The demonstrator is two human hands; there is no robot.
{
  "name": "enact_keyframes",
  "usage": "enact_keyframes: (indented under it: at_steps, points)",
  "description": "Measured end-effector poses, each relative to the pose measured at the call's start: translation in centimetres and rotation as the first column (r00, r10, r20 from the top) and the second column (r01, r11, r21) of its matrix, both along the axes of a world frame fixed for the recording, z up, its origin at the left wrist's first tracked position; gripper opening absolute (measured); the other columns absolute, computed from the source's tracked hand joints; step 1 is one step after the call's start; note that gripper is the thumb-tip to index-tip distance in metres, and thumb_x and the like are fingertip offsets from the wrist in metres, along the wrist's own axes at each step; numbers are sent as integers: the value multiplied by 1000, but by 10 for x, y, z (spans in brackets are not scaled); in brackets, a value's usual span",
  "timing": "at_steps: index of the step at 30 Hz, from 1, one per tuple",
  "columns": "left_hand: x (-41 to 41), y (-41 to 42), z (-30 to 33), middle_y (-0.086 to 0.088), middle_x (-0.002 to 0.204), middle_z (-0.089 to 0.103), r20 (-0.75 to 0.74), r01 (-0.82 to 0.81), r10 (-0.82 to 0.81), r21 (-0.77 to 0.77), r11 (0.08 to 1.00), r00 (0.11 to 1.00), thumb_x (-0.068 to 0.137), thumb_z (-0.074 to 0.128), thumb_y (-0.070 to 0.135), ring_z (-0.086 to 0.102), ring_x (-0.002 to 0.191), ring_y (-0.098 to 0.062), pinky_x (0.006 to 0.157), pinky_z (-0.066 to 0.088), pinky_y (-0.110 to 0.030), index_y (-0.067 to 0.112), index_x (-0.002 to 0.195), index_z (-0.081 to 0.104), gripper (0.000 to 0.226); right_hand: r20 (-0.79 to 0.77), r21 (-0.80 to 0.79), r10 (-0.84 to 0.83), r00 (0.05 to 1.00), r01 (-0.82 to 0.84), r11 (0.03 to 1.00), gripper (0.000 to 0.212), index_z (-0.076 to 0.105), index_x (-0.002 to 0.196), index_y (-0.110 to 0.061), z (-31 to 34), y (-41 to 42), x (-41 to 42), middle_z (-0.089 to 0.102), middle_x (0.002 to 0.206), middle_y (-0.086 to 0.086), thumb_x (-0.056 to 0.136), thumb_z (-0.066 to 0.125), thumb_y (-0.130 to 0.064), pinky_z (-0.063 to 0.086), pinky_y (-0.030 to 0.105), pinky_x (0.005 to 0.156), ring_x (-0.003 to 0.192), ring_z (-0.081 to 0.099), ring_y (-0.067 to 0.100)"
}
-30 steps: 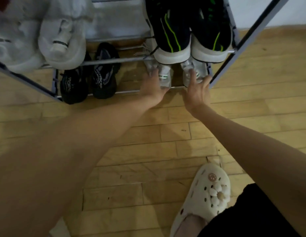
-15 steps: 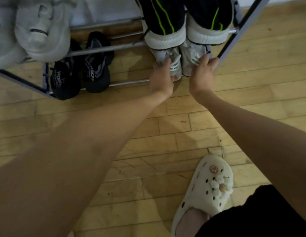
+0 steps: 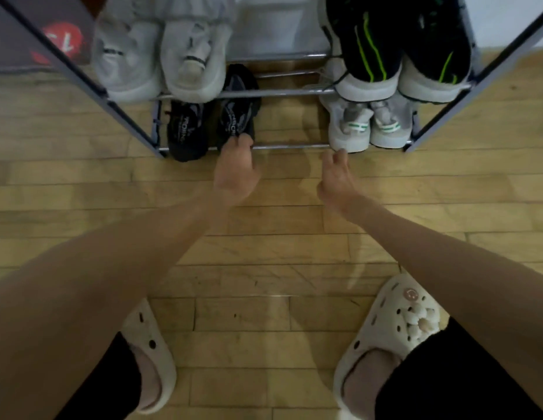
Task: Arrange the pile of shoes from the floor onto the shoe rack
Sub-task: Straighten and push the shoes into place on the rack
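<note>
Shoes on rack [image 3: 288, 146] | your left hand [image 3: 235, 174] touches black shoe [image 3: 238, 118] heel, likely squaring it | right hand [image 3: 335, 177] relaxed, empty, just below grey sneaker [image 3: 349, 128]

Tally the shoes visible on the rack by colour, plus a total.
Pale grey shoes, upper rail: 2
Black shoes with green stripes, upper rail: 2
Black shoes, bottom rail: 2
Grey shoes with green marks, bottom rail: 2
Total on the rack: 8
The left hand touches one black shoe; the right hand holds nothing.
</note>
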State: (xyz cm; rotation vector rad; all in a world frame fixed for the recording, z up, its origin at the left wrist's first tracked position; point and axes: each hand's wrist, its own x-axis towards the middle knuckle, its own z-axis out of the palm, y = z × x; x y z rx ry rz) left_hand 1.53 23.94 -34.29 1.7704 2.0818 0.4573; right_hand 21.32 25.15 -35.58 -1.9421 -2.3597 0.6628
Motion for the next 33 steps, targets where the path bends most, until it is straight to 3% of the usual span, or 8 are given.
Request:
enact_keyframes:
  at_steps: [3,6,10,14,18,22,29,33]
  points:
    - [-52,-8,12,-20,127,48,-135,-98,101,27,995,986,86,55,1,47,118,-35,95,43,-42,4,125,48,40,-59,-93,172,983,-177,980,59,26,143,-5,6,-1,-46,30,137,25,89,50,-1,43,39,93,121,44,38]
    - [-89,-3,22,-23,137,37,-227,-72,59,-47,996,972,88,59,6,39,126,-40,101,39,-47,9,138,37,55,-124,-114,207,970,-221,969,70,14,151,-16,12,8,-90,33,138,26,93,52,-7,45,36,85,116,51,38]
    - [-111,10,17,-25,145,28,-264,-59,-4,-227,972,965,91,59,5,30,133,-41,107,37,-50,23,151,17,75,-236,-133,102,966,-136,982,82,-3,152,-32,17,29,-131,35,142,26,95,51,-10,51,31,64,81,58,25]
    - [-123,14,3,-18,145,36,-135,-79,60,-142,987,989,88,60,0,33,134,-38,104,40,-48,22,153,13,83,-294,-133,26,955,-68,989,89,-2,153,-33,6,41,-158,44,134,23,92,61,-21,45,38,96,117,47,35]
    - [-140,20,-9,-14,139,47,-58,-117,114,-49,992,992,83,70,6,41,130,-32,102,39,-41,13,146,29,76,-250,-185,-65,966,19,983,102,-2,150,-40,-8,53,-172,40,134,22,81,73,-37,46,43,101,116,49,38]
    - [-151,21,-14,-12,128,51,-12,-37,37,1,999,999,82,70,8,42,124,-31,97,39,-38,13,130,49,53,-274,-222,-118,954,57,973,92,15,149,-34,-21,63,-176,37,141,18,78,73,-44,38,46,108,129,39,37]
    - [-159,22,-19,-10,124,55,60,-64,62,33,997,996,83,70,12,50,117,-26,92,42,-35,12,126,52,47,-379,-140,-41,924,-14,990,72,27,139,-30,-30,60,-182,48,126,15,82,67,-44,43,33,85,112,51,31]
    - [-157,22,-20,-11,125,55,55,-108,106,27,994,993,82,73,15,51,117,-26,96,43,-36,11,126,52,49,-425,-197,-57,903,-31,980,73,24,141,-27,-32,59,-185,44,132,17,84,67,-42,37,31,87,117,47,30]
